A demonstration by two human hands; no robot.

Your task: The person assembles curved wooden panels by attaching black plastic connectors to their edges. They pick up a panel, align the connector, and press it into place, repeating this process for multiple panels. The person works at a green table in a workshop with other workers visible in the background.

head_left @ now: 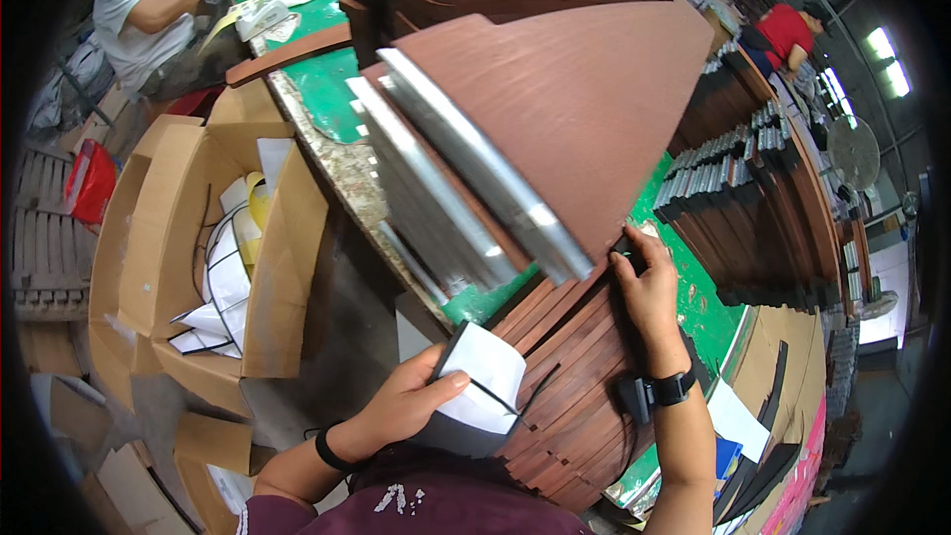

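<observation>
My left hand [411,398] grips a folded white sheet with black edging [487,374], thumb on top and fingers behind it. My right hand [649,282] is closed at the near corner of a large brown fan-shaped panel [584,99], thumb and fingers pinching what looks like a black strip [620,244]. Bright metal bars [485,163] line the left edge of this panel and of those stacked beneath it. Below my hands, close to my body, is a stack of brown slats [570,401]. My right palm hides part of the dark strip.
An open cardboard box [282,287] with white, black-edged scraps [226,277] stands at left. More brown panels [753,228] with metal ends are stacked at right. Black strips [768,416] lie at lower right. One person [149,15] sits at upper left; another [783,38] bends at upper right.
</observation>
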